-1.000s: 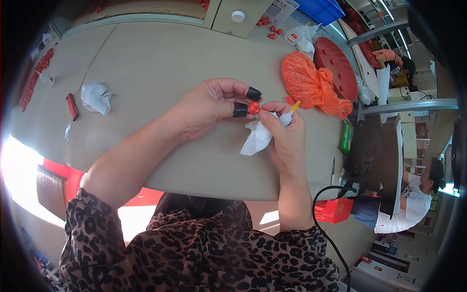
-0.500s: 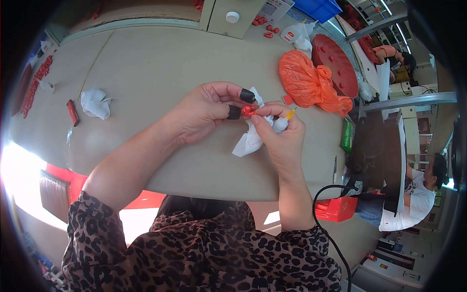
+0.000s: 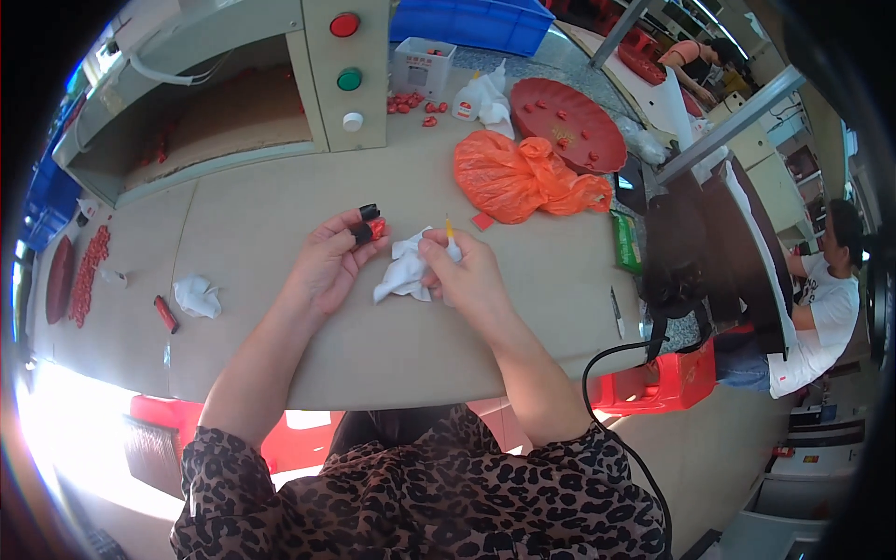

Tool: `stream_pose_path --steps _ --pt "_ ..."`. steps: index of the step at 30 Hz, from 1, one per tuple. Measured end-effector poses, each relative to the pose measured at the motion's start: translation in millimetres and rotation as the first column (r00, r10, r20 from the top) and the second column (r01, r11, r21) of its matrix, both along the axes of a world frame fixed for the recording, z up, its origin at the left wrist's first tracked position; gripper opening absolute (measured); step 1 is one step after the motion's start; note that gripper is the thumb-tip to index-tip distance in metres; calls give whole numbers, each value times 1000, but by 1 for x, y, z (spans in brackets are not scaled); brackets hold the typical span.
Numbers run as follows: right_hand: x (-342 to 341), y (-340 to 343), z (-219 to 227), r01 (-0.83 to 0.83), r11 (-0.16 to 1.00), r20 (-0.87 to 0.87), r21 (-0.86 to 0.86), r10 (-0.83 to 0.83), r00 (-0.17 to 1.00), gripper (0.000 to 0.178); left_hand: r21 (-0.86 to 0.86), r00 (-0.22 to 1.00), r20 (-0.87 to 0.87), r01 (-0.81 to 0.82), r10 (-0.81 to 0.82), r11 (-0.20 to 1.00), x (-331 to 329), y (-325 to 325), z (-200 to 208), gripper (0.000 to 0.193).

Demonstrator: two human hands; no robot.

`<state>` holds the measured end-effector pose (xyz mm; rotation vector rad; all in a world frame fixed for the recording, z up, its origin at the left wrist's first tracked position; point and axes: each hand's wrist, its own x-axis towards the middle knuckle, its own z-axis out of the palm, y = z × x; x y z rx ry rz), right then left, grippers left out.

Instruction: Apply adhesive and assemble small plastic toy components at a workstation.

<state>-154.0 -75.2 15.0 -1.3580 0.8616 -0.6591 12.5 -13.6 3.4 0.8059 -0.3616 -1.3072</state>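
Between the black-covered thumb and finger of my left hand a small, shiny red piece is pinched; its exact kind is not clear. My right hand, a short way to the right, is closed round a small white squeeze bottle whose yellow tip points up. A crumpled white tissue hangs from the same hand on its left side. The two hands are apart, above the table near its middle. My right palm hides part of the bottle.
On the table, an orange plastic bag and a red tray with red pieces lie at the far right. A box with buttons stands at the back. Left are a red lighter-like object, tissue and many red pieces.
My hands have drawn apart; the red piece has left my right fingers and stays in my left. The view has shifted, showing more of the box at the back.
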Motion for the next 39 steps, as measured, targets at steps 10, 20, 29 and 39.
stream_pose_path --steps 10,20,29,39 --pt "-10 1 11 232 971 368 64 -239 899 23 119 929 364 22 -64 993 -29 -114 53 22" --pt "-15 -4 12 238 942 379 235 -315 870 17 56 952 295 72 -85 996 -101 -261 35 29" --pt "-10 -5 8 269 946 356 180 -318 879 13 126 705 622 339 -340 932 -8 -158 27 19" --pt "11 8 -2 211 977 289 -19 -197 937 24 643 247 711 151 -658 751 180 -81 38 18"
